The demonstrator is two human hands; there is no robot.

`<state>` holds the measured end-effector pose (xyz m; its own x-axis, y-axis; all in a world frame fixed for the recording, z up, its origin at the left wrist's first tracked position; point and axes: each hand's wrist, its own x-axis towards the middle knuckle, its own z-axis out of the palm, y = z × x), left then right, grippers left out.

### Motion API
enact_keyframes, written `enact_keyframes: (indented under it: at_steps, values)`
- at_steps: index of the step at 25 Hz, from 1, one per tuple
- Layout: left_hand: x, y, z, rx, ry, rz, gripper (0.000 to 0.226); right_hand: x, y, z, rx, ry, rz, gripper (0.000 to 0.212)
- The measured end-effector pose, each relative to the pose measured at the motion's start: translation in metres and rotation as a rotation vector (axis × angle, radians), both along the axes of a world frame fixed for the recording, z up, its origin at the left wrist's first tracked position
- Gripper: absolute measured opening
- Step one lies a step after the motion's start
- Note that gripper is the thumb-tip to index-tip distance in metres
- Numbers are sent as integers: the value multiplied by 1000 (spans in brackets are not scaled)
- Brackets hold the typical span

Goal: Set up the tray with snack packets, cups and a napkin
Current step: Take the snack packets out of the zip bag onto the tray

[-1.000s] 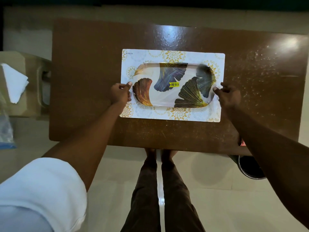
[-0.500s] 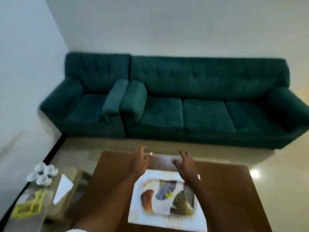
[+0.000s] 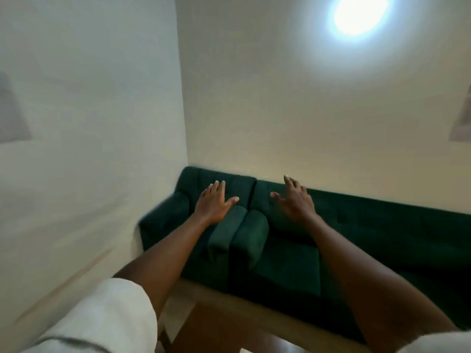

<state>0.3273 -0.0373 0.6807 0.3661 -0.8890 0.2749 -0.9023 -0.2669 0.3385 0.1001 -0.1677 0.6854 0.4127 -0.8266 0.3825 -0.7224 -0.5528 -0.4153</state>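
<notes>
Left hand [image 3: 215,203] fingers [image 3: 216,187]: straight, spread wide, holding nothing. Right hand [image 3: 295,202] fingers [image 3: 289,182]: same, at 3 o'clock of left, apart. Green sofa [image 3: 382,225] behind both. Worktop [image 3: 219,324] at 6 o'clock. Tray position: cannot tell.

one head-worn view, tilted up and forward past the sofa [image 3: 331,250] toward wall and ceiling light [image 3: 356,11].

Open air lies around the left hand [image 3: 212,203] and right hand [image 3: 295,202]. A green sofa [image 3: 288,271] blocks the way ahead; a wall [image 3: 89,123] stands left.
</notes>
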Motion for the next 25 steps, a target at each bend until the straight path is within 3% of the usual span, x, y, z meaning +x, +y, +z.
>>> enact_keyframes:
  at_steps: [7, 13, 20, 25]
  values:
    - [149, 103, 61, -49, -107, 185, 96, 151, 59, 83, -186, -4, 146, 87]
    - [277, 197, 73, -38, -141, 315, 99, 286, 128, 82, -187, -54, 217, 86]
    - [400, 256, 16, -26, 2, 467, 84, 426, 159, 42, -46, -50, 349, 85]
    - [478, 277, -98, 11, 196, 624, 86, 550, 167, -71, 124, 82, 495, 83]
